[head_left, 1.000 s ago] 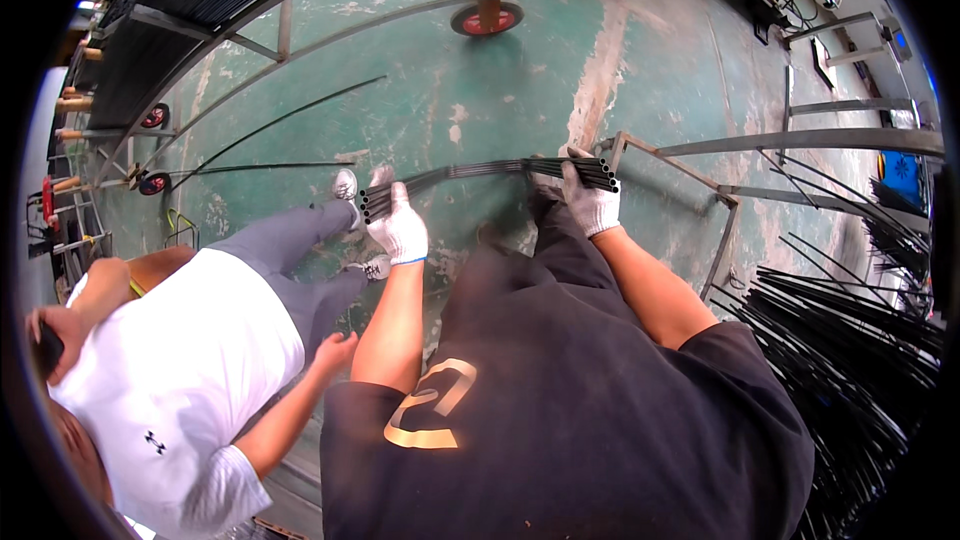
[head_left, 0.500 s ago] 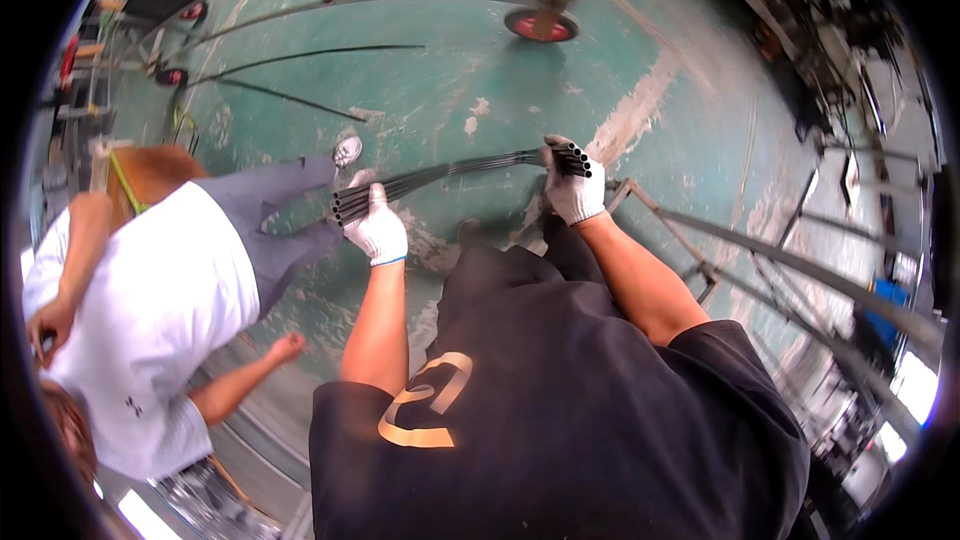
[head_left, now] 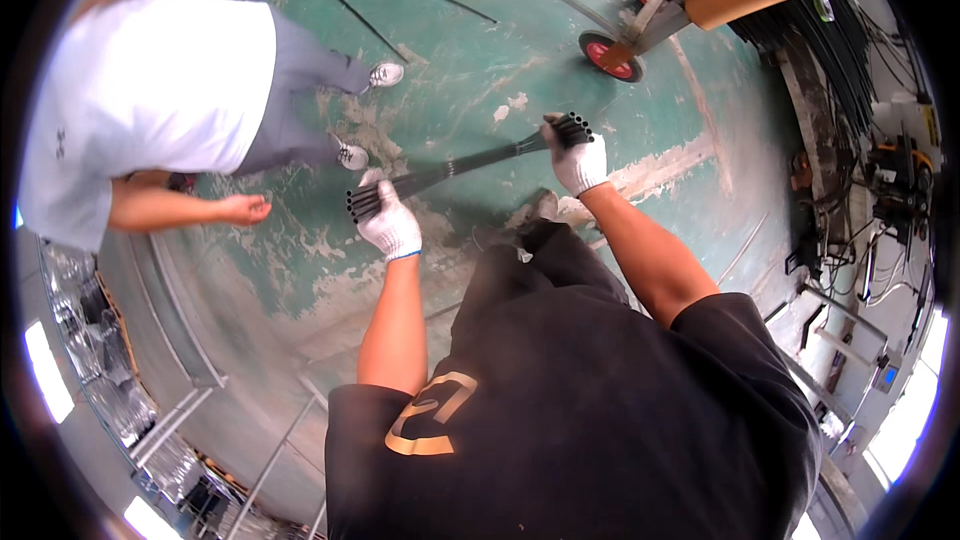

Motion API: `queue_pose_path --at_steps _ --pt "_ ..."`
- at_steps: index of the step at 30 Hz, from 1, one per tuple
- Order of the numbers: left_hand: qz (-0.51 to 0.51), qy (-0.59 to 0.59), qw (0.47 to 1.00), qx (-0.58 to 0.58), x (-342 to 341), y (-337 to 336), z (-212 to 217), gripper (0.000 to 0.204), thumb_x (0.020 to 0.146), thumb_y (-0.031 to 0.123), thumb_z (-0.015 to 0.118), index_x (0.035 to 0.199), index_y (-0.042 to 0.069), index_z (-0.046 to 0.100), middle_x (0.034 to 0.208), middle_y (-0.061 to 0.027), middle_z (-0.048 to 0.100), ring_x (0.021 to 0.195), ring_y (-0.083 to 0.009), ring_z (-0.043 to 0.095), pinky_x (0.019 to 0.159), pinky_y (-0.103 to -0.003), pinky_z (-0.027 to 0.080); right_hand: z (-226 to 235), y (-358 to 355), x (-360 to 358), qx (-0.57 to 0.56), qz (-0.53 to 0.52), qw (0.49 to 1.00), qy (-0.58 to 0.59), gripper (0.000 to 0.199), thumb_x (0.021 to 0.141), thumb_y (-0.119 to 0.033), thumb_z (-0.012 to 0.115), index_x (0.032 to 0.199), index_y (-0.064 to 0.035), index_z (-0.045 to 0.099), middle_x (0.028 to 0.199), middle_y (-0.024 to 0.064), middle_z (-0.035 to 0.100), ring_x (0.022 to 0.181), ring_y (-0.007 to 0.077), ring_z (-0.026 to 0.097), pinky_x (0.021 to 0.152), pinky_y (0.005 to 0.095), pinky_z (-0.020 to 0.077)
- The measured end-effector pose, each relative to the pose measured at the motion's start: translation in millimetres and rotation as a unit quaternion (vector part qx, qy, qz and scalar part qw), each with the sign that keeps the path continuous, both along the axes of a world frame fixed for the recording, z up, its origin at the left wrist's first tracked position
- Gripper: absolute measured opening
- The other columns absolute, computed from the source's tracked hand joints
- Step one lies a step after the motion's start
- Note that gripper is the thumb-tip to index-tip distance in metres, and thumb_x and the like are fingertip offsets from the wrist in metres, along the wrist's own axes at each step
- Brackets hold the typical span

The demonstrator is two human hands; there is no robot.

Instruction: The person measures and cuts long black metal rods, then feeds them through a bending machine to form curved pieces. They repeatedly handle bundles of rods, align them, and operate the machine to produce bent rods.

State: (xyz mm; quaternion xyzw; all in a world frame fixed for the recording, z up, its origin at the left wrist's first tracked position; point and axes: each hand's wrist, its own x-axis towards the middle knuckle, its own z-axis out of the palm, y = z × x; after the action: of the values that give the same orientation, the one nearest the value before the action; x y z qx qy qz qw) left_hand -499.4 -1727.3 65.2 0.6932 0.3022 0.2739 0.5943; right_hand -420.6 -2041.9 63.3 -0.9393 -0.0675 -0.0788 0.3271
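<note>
Bundle of slender black tubes [head_left: 465, 161]: smooth, round-section, hollow, open-mouthed at both ends, narrowed toward the middle. Left hand [head_left: 390, 227], white knit glove with blue cuff edge: closed around the near-left end, thumb on top. Right hand [head_left: 581, 162], matching white knit glove: closed around the opposite end. Tube mouths protrude just beyond each grip; span held above worn green painted floor [head_left: 450, 50].

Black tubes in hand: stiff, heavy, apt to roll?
Probably light for their size: the black tubes show hollow ends. Likely fairly stiff: they span left hand to right hand with little visible sag. Perhaps apt to roll if loose, given the round ends.
</note>
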Motion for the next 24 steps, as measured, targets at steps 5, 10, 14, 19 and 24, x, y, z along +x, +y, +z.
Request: queue_pose_path --at_steps 5,10,14,19,24 --pt "-0.011 0.008 0.999 0.029 -15 8 -8 0.024 0.103 -0.001 0.067 0.125 -0.005 0.072 0.119 -0.0112 0.076 0.111 -0.02 0.072 0.103 -0.036 0.056 -13 7 -3 0.113 -0.027 0.993 0.004 0.017 0.1 -0.017 0.073 0.11 -0.0041 0.077 0.088 0.0132 0.075 0.081 0.0278 0.073 0.076 0.038 0.0565" --pt "0.016 -0.036 0.999 -0.024 -18 -1 -17 0.026 0.1 -0.007 0.065 0.125 -0.005 0.07 0.121 -0.012 0.077 0.111 -0.0202 0.072 0.102 -0.034 0.055 -17 1 -9 0.111 -0.026 0.993 0.023 0.018 0.1 -0.021 0.073 0.11 -0.0067 0.077 0.098 0.0141 0.077 0.091 0.0315 0.075 0.081 0.0392 0.0582" --pt "0.036 -0.038 0.998 -0.02 -14 -7 -17 0.026 0.1 -0.008 0.064 0.125 -0.004 0.07 0.122 -0.0123 0.076 0.111 -0.0197 0.072 0.101 -0.034 0.056 -27 -8 -7 0.094 -0.008 0.996 0.0 0.019 0.099 -0.02 0.073 0.111 -0.0053 0.078 0.1 0.0147 0.077 0.092 0.0313 0.075 0.083 0.0398 0.0583" --pt "0.073 -0.037 0.996 -0.039 -10 -16 -12 0.025 0.101 -0.006 0.063 0.125 -0.005 0.07 0.122 -0.0121 0.076 0.112 -0.0196 0.071 0.101 -0.033 0.055 -24 -8 -13 0.097 0.015 0.995 0.02 0.022 0.099 -0.021 0.073 0.113 -0.0045 0.078 0.103 0.0146 0.078 0.095 0.0304 0.075 0.086 0.0397 0.0591" --pt "0.065 -0.027 0.997 -0.015 -22 -13 -17 0.024 0.102 -0.004 0.063 0.125 -0.005 0.07 0.121 -0.0126 0.076 0.111 -0.0206 0.072 0.101 -0.034 0.055 -22 -9 -14 0.113 0.027 0.99 0.079 0.028 0.1 -0.026 0.071 0.117 -0.0042 0.075 0.106 0.014 0.077 0.097 0.0302 0.074 0.089 0.0392 0.0592"
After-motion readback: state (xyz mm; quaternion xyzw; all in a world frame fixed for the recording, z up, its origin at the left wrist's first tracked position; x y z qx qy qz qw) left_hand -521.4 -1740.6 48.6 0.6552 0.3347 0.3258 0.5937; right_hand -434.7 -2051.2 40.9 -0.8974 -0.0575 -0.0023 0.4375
